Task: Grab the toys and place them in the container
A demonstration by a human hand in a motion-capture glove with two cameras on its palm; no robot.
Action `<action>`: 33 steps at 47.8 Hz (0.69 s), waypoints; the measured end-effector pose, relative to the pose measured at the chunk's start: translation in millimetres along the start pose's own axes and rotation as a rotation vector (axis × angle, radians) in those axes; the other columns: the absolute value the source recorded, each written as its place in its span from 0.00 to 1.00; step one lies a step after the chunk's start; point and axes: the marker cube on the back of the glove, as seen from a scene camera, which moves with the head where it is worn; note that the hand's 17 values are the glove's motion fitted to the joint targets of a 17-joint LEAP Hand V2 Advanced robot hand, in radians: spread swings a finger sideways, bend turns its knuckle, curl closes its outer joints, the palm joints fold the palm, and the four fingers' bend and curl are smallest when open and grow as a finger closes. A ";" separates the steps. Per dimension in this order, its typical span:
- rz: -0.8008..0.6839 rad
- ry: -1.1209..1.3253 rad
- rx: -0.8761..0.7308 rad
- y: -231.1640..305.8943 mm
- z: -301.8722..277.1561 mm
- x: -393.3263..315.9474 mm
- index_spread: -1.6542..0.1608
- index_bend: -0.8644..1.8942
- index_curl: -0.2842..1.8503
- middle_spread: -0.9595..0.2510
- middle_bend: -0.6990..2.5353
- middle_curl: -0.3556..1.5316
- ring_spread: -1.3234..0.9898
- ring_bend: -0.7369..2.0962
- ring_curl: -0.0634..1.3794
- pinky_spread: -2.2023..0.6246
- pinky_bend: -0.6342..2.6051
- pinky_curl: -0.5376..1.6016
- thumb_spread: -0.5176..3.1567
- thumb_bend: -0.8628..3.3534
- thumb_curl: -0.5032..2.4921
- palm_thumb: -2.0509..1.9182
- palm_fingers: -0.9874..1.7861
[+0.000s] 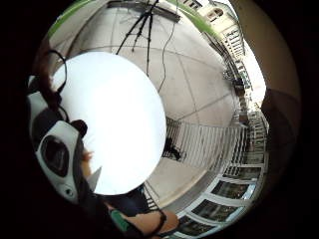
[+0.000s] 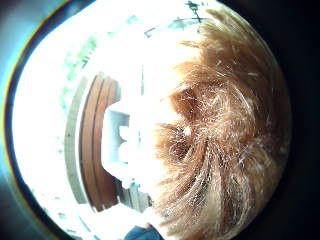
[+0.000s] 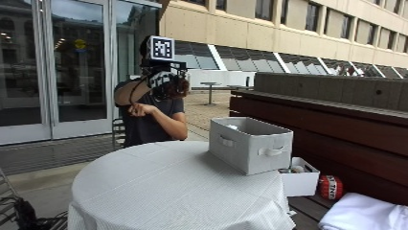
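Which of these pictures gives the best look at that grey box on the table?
The outside view: the grey box stands whole on the round table, near its edge, with both handles showing. The thumb side palm view shows only a pale, washed-out boxy shape that may be it. The little finger side view shows the table's white top, no box.

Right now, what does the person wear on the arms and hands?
The right hand wears a black glove with white plastic parts. The left hand is bare. The dark T-shirt has short sleeves, so both forearms are uncovered.
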 end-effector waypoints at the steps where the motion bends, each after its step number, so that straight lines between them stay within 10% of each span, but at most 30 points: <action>1: -0.033 -0.003 0.030 -1.1 -3.4 -10.7 0.69 0.36 0.19 0.42 0.43 0.53 0.39 0.68 0.40 0.61 0.46 0.42 0.31 0.24 0.44 0.70 0.74; 33: -0.439 -0.008 0.133 81.2 -46.3 -329.8 0.69 0.43 0.24 0.40 0.41 0.56 0.40 0.67 0.38 0.61 0.44 0.42 0.31 0.23 0.49 0.70 0.78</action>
